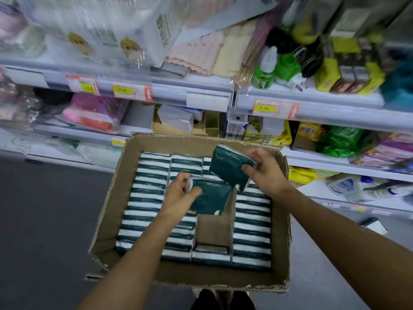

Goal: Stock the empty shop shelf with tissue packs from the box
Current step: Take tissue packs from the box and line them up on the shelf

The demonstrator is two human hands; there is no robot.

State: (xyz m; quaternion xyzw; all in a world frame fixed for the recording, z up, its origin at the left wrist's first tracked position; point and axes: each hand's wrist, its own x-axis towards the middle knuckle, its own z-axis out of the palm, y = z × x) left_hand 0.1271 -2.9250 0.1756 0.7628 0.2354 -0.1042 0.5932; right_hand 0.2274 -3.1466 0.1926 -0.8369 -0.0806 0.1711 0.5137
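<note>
Head view looks down into the cardboard box (107,211), where rows of dark green tissue packs (252,222) stand on edge, with a bare gap down the middle. These packs look light and soft, wrapped in slick film, so I judge they will squash a little and could slide if pinched by a corner; taking each across its short end seems safest. My left hand (178,195) grips one pack (210,198) at its left end, fingers curled round it, just above the packed rows. My right hand (266,168) holds a second pack (228,166) at its right end, thumb on top, lifted toward the far side of the box. Both packs are tilted, and their near corners almost meet. Beyond the box stand the shelves (201,92), crowded with goods.
</note>
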